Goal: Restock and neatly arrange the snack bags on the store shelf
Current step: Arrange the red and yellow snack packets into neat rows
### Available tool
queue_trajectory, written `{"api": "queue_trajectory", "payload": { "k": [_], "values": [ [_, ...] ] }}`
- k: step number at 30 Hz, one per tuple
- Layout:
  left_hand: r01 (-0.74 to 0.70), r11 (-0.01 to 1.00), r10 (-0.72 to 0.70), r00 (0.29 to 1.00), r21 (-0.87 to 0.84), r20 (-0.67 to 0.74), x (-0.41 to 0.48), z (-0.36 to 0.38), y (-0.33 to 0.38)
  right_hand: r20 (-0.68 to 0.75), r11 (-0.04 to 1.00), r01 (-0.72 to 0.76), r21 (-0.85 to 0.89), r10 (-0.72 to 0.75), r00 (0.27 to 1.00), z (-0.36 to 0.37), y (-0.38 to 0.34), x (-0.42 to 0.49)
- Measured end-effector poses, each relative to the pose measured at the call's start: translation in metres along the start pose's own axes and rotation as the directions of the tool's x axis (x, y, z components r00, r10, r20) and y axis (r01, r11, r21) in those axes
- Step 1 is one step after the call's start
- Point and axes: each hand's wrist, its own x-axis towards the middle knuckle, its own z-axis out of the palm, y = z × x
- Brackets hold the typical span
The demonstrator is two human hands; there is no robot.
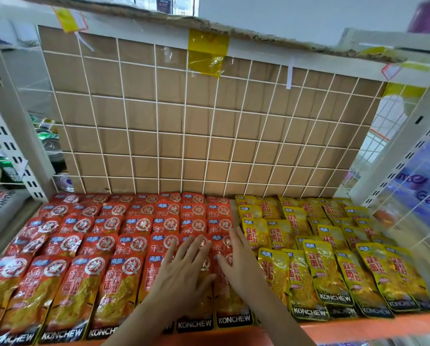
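Head view: the wire grid [184,121] at the back of the shelf is the landmark, with brown cardboard [144,101] behind it and a strip of yellow tape [206,56] at its top edge. In front of the grid's left and middle part lie the red snack bags [104,245], flat, in overlapping rows that run from the grid's foot out to the shelf's orange front lip [359,325]. In front of the grid's right part lie the yellow snack bags [334,258], also overlapping but less even (several sit skewed). The two colour blocks meet just right of the grid's middle. Both hands are in front of the grid's middle, on the rows farthest out from it. The left hand [184,273] lies palm down on the red bags, its fingers [181,248] straight and spread, gripping nothing. The right hand [239,260] rests on the last red column, right at the yellow border; its fingers [236,238] are straight and close together with the thumb out toward the left hand, pinching nothing. Left of the grid, behind a white slotted upright [14,121], are some cans [49,141]. Right of the grid, behind side mesh, are blue packs [414,186].
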Motion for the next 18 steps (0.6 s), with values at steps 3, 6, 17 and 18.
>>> {"api": "queue_trajectory", "payload": {
  "k": [3,6,17,18],
  "values": [
    [0.033,0.999,-0.032,0.998,-0.008,0.06,0.005,0.0,-0.001,0.02,0.999,-0.038,0.037,0.037,0.999,0.003,-0.001,0.002],
    [0.054,0.998,-0.052,0.994,-0.014,0.092,0.006,0.0,-0.001,0.02,0.996,-0.052,0.074,0.051,0.998,0.007,-0.001,0.002],
    [0.075,0.996,-0.066,0.981,-0.046,0.182,0.005,-0.005,0.0,-0.008,0.998,-0.036,0.047,0.036,0.999,0.012,-0.001,0.0],
    [0.076,0.996,-0.067,0.98,-0.046,0.187,0.005,-0.005,0.0,-0.009,0.999,-0.036,0.036,0.036,0.999,0.013,-0.001,0.0]
  ]
}}
